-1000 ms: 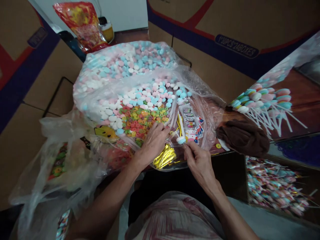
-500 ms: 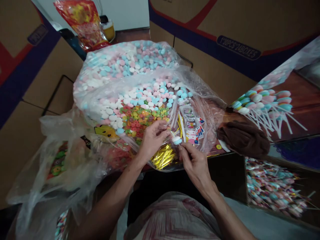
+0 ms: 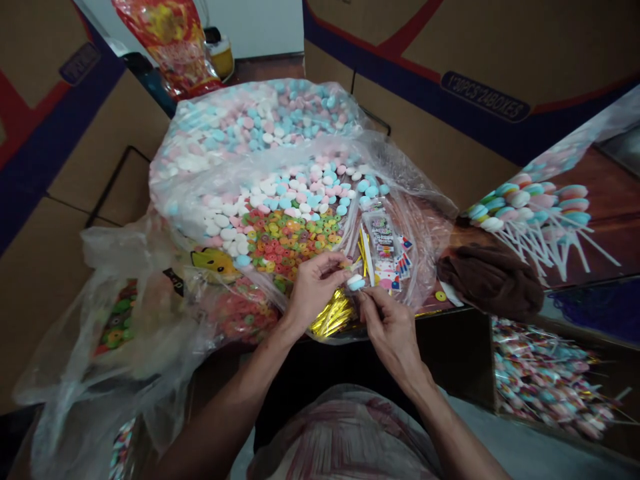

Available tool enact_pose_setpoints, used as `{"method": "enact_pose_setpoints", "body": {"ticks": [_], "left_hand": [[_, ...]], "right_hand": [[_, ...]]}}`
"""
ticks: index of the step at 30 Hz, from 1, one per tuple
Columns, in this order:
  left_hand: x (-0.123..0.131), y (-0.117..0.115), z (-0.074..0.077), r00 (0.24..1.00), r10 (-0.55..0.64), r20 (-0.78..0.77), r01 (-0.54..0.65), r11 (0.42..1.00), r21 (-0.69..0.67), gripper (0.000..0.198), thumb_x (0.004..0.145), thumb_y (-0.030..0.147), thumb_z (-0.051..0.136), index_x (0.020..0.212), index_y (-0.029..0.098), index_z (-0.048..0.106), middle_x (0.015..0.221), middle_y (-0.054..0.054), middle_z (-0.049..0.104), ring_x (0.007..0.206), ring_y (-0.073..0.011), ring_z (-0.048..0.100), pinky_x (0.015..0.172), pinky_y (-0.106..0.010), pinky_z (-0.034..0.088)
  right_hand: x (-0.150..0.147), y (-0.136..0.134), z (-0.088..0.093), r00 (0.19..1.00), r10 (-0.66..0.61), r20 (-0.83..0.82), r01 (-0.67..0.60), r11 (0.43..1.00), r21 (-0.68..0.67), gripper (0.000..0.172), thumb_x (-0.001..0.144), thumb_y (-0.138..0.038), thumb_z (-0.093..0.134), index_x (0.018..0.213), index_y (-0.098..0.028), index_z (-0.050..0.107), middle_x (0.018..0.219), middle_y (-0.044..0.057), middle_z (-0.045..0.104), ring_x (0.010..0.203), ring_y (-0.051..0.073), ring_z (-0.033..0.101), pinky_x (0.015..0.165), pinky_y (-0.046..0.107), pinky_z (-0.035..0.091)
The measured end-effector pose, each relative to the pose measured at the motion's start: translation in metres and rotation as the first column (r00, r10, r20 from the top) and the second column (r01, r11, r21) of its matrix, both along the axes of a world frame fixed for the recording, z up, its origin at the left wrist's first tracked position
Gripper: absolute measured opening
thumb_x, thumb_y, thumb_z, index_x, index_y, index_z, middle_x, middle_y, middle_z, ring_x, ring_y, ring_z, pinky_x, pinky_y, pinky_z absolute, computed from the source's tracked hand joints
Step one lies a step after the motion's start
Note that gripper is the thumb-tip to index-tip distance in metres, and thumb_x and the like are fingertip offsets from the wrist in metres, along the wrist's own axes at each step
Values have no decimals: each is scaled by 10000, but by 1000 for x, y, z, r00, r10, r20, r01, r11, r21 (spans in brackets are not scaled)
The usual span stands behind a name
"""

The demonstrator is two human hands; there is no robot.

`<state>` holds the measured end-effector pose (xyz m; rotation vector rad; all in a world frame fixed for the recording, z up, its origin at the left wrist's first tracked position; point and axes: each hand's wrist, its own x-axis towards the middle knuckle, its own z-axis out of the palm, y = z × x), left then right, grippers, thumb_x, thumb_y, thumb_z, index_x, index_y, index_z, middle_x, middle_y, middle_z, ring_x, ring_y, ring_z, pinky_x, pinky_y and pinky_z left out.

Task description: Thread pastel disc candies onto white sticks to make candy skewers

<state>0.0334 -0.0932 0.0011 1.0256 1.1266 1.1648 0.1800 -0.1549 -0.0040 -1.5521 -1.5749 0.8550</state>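
Observation:
My right hand (image 3: pixel 387 327) pinches a thin stick topped by a blue-and-white candy piece (image 3: pixel 356 283). My left hand (image 3: pixel 313 283) is closed in a pinch just left of that piece, its fingertips on something small I cannot make out. Both hands hover over an open clear plastic bag (image 3: pixel 415 193). Inside the bag lie pastel pink, blue and white candies (image 3: pixel 280 193), coloured ring candies (image 3: pixel 285 240), printed small packets (image 3: pixel 385 247) and gold twist ties (image 3: pixel 333 317).
Finished candy lollipops (image 3: pixel 530 200) lie fanned on the wooden surface at right, beside a brown cloth (image 3: pixel 490 280). A box of wrapped lollipops (image 3: pixel 545 380) sits lower right. Crumpled plastic bags (image 3: pixel 115 333) lie at left. Cardboard boxes (image 3: pixel 500 60) stand around.
My left hand has lifted off the ring candies and closed in a pinch beside the candy piece. My right hand has shifted the stick slightly left, toward it.

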Motion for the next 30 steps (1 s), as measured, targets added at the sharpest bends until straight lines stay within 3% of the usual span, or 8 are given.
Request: {"method": "enact_pose_setpoints", "body": {"ticks": [5,10,16,22,27,30], "left_hand": [[5,-5,0,993,26,119,-22,999,-31,249,742,348,771,831,163,628,858,-39,745,817,-154,702,739,-247,552],[1,-5,8,971,98,219,-77,992,-101,357,695,347,819,853,182,545,835,-33,756,778,-168,725,741,-281,565],[4,-11,20,938,130,321,-41,962,-270,508,635,332,861,979,187,515,899,-58,765,766,-155,715,695,-247,524],[16,-21,17,938,111,328,1,947,-322,506,642,383,858,967,161,538,946,-108,763,833,-167,701,704,-238,498],[19,-19,15,955,19,297,74,952,-298,476,672,415,836,929,164,524,950,-110,755,799,-155,687,715,-247,500],[11,-5,17,980,-95,174,130,971,-201,379,774,427,741,959,177,524,961,-91,738,821,-168,687,728,-265,504]], "right_hand": [[-2,3,-2,997,-9,-77,6,999,-37,255,951,-320,495,807,-178,650,593,-37,489,542,109,445,535,217,363],[2,3,1,986,109,-125,-121,989,-87,259,958,-294,485,1085,-191,686,614,-46,511,550,109,450,537,214,366],[1,-3,-3,997,53,-59,-55,998,-20,287,974,-315,470,746,-181,582,598,-47,402,550,98,363,510,226,290],[-7,-3,-9,995,18,-103,-14,999,36,281,983,-318,458,743,-191,528,615,-51,392,552,95,348,513,223,291],[-8,5,-5,977,-41,-209,40,999,-7,316,975,-364,467,706,-200,487,581,-58,388,512,89,356,480,212,300],[-4,14,-1,983,-44,-181,45,999,2,347,963,-373,469,660,-205,455,547,-62,383,484,87,348,465,215,286]]}}
